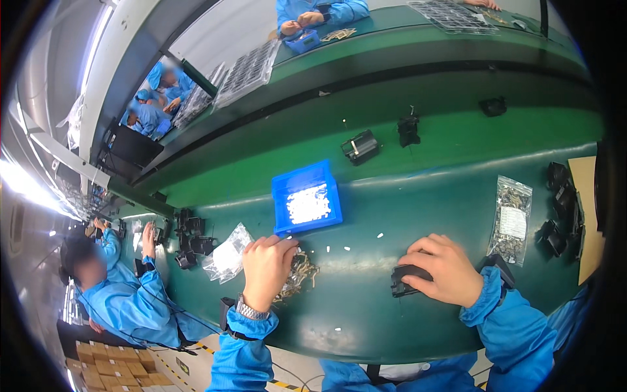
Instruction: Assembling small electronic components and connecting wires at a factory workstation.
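My right hand point(444, 271) is wrapped round a black plastic part point(403, 286) on the green bench. The thumb lies across the part's front and the fingers curl over its top. To the left, my left hand point(266, 269) has its fingers drawn together, with the tips hidden or too small to read. It hovers beside a pile of small brass-coloured metal pieces point(302, 277), just in front of a blue bin point(282, 202). Small white pieces point(308, 206) fill part of that bin. A few loose white pieces point(380, 235) lie between my hands.
A clear plastic bag point(225, 256) lies left of my left hand; a bag of metal pieces point(511, 222) lies at right. Black parts point(552, 236) cluster at the right edge, others point(192, 238) at left. Beyond, a green belt point(274, 147) carries black parts. A co-worker point(140, 304) sits left.
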